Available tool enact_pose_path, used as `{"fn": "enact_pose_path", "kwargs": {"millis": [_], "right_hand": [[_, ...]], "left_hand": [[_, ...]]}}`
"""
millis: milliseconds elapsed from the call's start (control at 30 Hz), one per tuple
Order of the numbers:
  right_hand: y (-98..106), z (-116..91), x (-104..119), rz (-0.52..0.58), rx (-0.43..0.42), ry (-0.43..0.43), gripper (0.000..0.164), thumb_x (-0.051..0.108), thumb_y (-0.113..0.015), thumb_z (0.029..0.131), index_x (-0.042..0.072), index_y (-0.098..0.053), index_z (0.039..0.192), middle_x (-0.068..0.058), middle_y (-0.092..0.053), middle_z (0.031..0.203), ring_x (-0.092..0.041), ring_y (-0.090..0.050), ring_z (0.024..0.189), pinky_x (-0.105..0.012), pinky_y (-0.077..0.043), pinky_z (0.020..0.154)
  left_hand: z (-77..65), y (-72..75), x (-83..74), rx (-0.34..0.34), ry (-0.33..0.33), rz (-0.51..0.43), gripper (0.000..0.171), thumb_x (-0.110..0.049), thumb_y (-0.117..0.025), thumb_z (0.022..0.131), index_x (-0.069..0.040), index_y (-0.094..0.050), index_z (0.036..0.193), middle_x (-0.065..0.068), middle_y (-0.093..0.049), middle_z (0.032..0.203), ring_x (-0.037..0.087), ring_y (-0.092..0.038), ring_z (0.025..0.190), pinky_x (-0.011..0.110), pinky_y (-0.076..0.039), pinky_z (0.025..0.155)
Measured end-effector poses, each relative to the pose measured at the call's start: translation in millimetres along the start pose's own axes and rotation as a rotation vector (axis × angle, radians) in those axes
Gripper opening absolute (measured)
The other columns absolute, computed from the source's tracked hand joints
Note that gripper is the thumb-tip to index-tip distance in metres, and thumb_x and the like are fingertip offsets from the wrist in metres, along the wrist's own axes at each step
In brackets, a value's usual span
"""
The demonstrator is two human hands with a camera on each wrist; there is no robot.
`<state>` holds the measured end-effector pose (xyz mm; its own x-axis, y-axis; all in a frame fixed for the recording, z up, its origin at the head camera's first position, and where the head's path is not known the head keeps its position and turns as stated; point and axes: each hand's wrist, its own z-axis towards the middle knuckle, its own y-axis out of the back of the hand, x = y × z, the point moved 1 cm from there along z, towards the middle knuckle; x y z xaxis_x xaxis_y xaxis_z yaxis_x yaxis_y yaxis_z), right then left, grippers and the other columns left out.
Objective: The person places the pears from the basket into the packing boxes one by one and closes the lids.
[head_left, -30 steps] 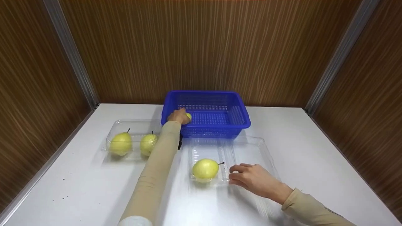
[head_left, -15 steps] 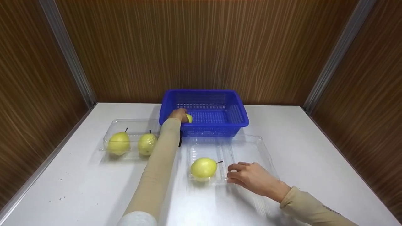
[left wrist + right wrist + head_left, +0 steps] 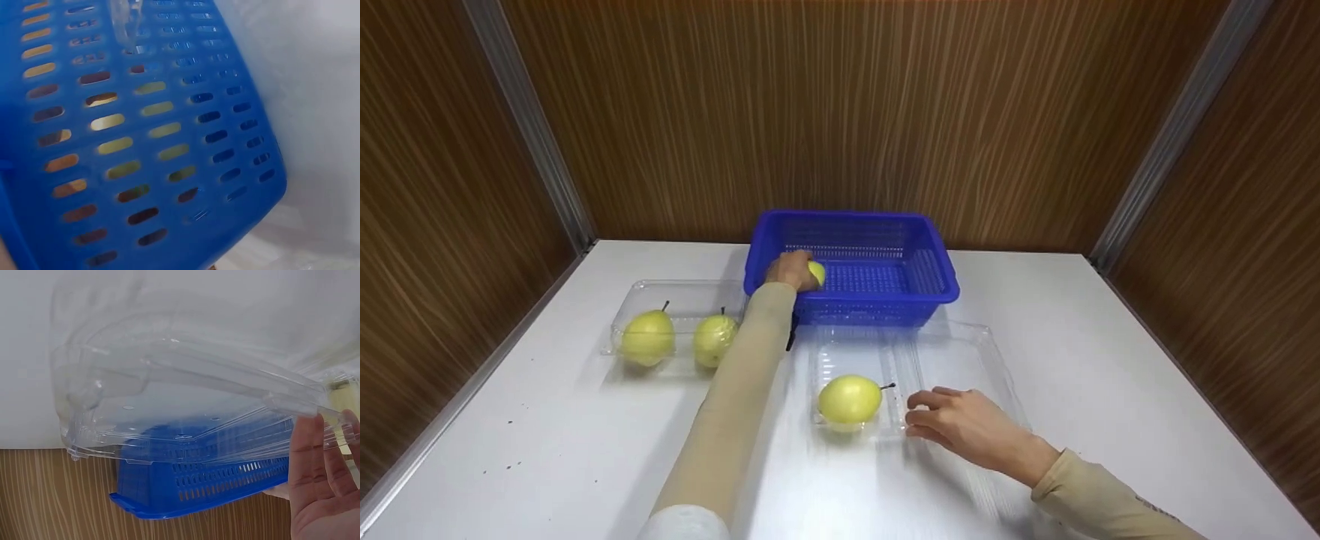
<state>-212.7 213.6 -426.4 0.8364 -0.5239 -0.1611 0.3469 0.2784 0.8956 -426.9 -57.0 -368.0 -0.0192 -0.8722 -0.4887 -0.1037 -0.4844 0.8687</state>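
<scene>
In the head view, my left hand [image 3: 793, 271] is inside the blue basket [image 3: 859, 300], gripping a yellow pear [image 3: 817, 273] that it partly covers. The left wrist view shows the basket's slotted wall [image 3: 185, 247], with yellow showing through some slots. My right hand [image 3: 971, 431] holds the front edge of an opened clear plastic box [image 3: 960, 356], thumb and fingers at its rim. Seen from the right wrist, the fingers [image 3: 308, 455] meet the edge of the clear plastic [image 3: 185, 377]. Another pear [image 3: 850, 399] lies in this box, its stem pointing right.
At the left stands a second clear plastic box [image 3: 682, 296] with two pears [image 3: 648, 337] [image 3: 714, 340] in it. The left forearm passes in front of its right end. Wood-grain panels [image 3: 840, 112] enclose the white table [image 3: 547, 427]. Small dark specks lie at the left.
My left hand has shifted slightly right and farther into the basket with its pear, more of which now shows. The right hand and the box at it have stayed put.
</scene>
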Motion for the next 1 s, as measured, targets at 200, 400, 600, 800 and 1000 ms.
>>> {"fn": "enact_pose_path", "kwargs": {"millis": [200,400,600,800,1000], "right_hand": [[1.8,-2.5,-2.0,0.001,0.005,-0.002,0.010,0.028,-0.067,0.092,0.020,-0.071,0.089,0.004,-0.069,0.098,-0.012,-0.067,0.082,-0.027,-0.057,0.063],[3.0,-8.1,-3.1,0.019,0.014,-0.008,0.009,0.027,-0.067,0.092,0.019,-0.072,0.090,0.004,-0.069,0.098,-0.011,-0.067,0.082,-0.025,-0.056,0.066],[3.1,-11.1,-6.6,0.019,0.018,-0.012,0.008,0.027,-0.068,0.091,0.020,-0.071,0.089,0.004,-0.069,0.098,-0.011,-0.067,0.082,-0.026,-0.057,0.065],[2.3,-10.1,-7.2,0.019,-0.001,0.000,0.007,0.026,-0.068,0.091,0.020,-0.069,0.088,0.005,-0.068,0.097,-0.010,-0.066,0.080,-0.026,-0.055,0.062],[2.2,-8.9,-7.7,0.023,-0.011,0.005,0.007,0.026,-0.069,0.091,0.019,-0.070,0.089,0.005,-0.067,0.096,-0.009,-0.066,0.081,-0.026,-0.056,0.062]], "left_hand": [[-4.6,-0.9,-2.6,-0.182,-0.038,-0.125,0.077,-0.026,-0.083,0.077,-0.020,-0.046,0.144,0.020,-0.046,0.134,0.035,-0.056,0.112,0.046,-0.049,0.094],[-21.1,2.6,-10.6,-0.265,-0.113,-0.235,0.084,-0.031,-0.081,0.076,-0.023,-0.036,0.146,0.017,-0.041,0.132,0.033,-0.056,0.107,0.045,-0.051,0.090],[-36.3,9.7,-16.9,-0.272,-0.188,-0.256,0.081,-0.034,-0.077,0.073,-0.021,-0.034,0.140,0.012,-0.049,0.123,0.028,-0.055,0.101,0.042,-0.052,0.084],[-46.8,11.9,-16.0,-0.281,-0.257,-0.235,0.075,-0.044,-0.080,0.074,-0.018,-0.041,0.133,0.012,-0.053,0.116,0.027,-0.058,0.095,0.040,-0.054,0.077],[-64.4,6.3,-19.0,-0.276,-0.305,-0.208,0.075,-0.041,-0.079,0.073,-0.017,-0.044,0.134,0.010,-0.054,0.114,0.025,-0.059,0.090,0.036,-0.055,0.069]]}}
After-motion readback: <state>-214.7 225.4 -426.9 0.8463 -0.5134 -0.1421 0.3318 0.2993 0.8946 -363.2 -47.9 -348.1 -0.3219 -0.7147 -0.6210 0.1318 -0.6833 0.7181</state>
